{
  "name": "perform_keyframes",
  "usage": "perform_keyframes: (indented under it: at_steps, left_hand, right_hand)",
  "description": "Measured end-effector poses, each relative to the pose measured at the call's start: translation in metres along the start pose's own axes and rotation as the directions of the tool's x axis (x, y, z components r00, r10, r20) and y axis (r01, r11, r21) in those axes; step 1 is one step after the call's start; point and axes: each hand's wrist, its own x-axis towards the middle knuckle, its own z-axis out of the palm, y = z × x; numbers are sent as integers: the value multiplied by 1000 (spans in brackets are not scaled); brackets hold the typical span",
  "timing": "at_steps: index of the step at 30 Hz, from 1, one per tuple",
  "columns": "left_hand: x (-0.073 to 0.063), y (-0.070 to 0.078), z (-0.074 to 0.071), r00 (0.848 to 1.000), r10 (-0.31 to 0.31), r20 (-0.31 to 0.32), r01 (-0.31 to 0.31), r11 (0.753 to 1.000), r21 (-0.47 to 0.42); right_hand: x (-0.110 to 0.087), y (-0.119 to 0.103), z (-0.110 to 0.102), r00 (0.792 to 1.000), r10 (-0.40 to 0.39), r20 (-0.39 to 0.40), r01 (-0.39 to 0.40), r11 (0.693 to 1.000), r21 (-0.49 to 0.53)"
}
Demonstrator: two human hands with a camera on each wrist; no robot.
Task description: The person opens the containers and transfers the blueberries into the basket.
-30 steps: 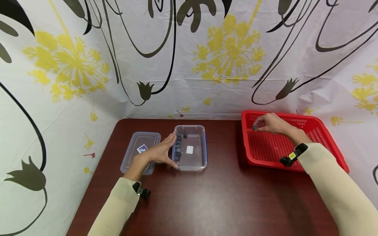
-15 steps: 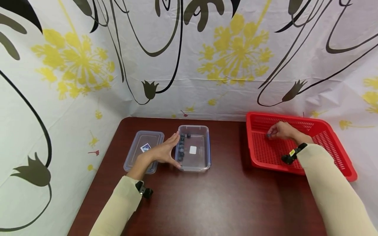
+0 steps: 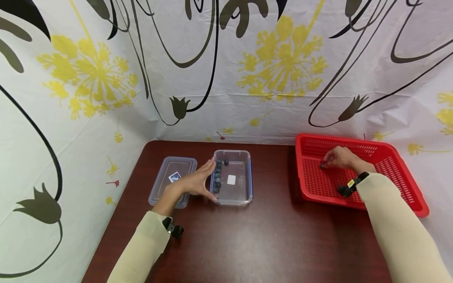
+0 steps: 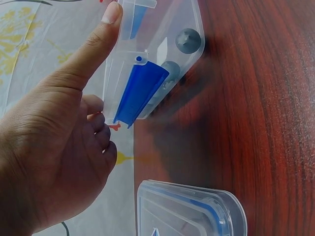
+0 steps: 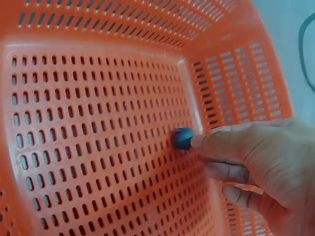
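Note:
My right hand [image 3: 340,157] reaches into the red basket [image 3: 301,173], pinching a blueberry [image 5: 183,138] at its fingertips, close over the slotted floor. Some of its other fingers are bent in the right wrist view. My left hand [image 3: 194,181] rests along the left side of a clear plastic container [image 3: 240,193], thumb at the near corner and fingers spread toward the far one. Several blueberries [image 3: 218,175] line that container's left side, with one more near its back. A blue clip [image 4: 140,96] hangs on the container beside the left hand.
The clear container's lid [image 3: 161,184], with a blue and white label, lies on the dark wooden table [image 3: 269,239] left of the container. A patterned cloth [image 3: 272,118] hangs behind and at the sides.
My right hand has moved right and down into the basket with the blueberry, then slightly lower. The left hand has stayed at the container. The head view has shifted slightly.

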Motion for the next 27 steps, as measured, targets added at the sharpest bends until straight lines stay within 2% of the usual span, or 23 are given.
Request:
perform_keyframes:
  at_steps: [5,8,11,14,18,22,27]
  left_hand:
    - [1,0,-1,1000,2,7,-2,1000,0]
    - [0,1,-2,1000,-5,5,5,1000,-8]
    - [-1,2,-2,1000,-15,7,16,1000,-15]
    - [-1,3,-2,1000,-19,13,19,1000,-14]
    - [-1,3,-2,1000,-14,12,14,1000,-11]
    - [-1,3,-2,1000,-11,11,11,1000,-15]
    - [-1,0,-1,1000,-12,5,12,1000,-11]
  right_hand:
    - [-3,-19,-11,987,-116,-112,109,992,-64]
    - [-1,-42,-19,958,-216,-186,197,974,-114]
    - [2,-72,-26,926,-303,-226,280,951,-131]
    - [8,-104,-29,907,-358,-220,338,933,-126]
    - [16,-145,-27,893,-406,-194,392,914,-108]
    - [27,-182,-18,867,-471,-166,466,882,-70]
    - [40,-225,-2,845,-524,-112,526,850,-12]
